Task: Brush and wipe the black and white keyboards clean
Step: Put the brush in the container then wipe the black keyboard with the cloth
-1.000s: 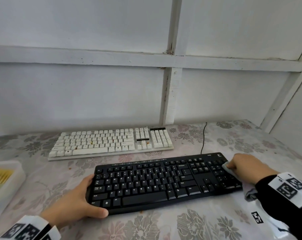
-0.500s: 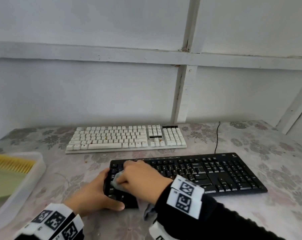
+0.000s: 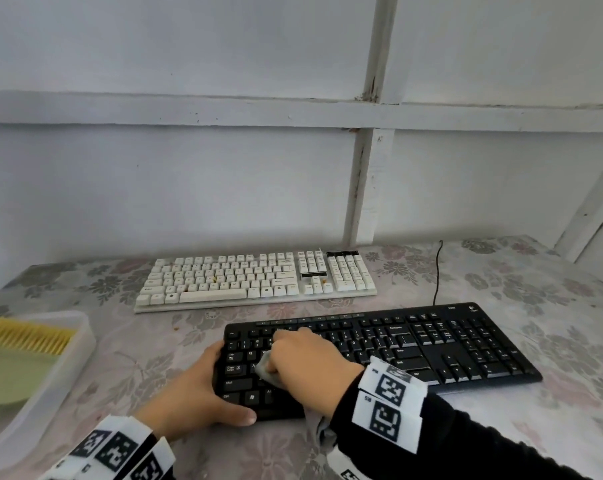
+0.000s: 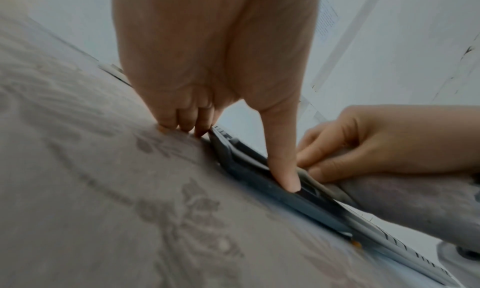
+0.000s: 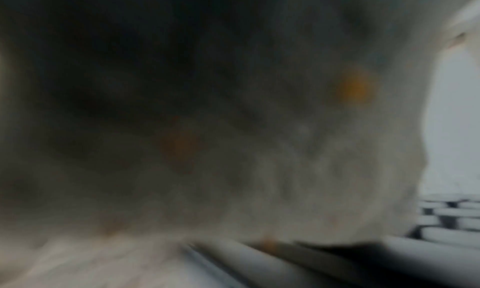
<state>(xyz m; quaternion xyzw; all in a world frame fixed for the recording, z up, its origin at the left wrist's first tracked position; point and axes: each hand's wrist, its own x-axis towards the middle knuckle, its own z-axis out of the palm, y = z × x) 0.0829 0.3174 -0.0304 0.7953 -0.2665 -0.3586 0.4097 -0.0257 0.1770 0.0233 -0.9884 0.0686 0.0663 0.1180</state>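
— Where are your hands right now?

— My left hand (image 3: 192, 393) clasps the left end of the flat black plastic keyboard (image 3: 414, 348), thumb lying along its near edge while the other fingers (image 4: 182, 118) curl down at the far corner, tips on the tablecloth. My right hand (image 3: 307, 365) is over the left block of keys, fingers bunched tight round a crumpled grey cloth (image 3: 267, 370) and pressing it onto the keys. A loose tail of that cloth hangs off the keyboard's near edge under my wrist.

— What does the right wrist camera show?

— Mostly blurred grey fabric with a few orange specks, and a strip of keys at the right edge.

— And the other keyboard?

— The white keyboard with cream keys (image 3: 255, 278) lies behind the black one, nearer the wall, apart from it, with orange crumbs among its keys. Both sit on the floral-patterned tablecloth (image 3: 552, 306). At my left a clear plastic tray (image 3: 81, 344) holds a pale green brush with yellow bristles (image 3: 26, 336).
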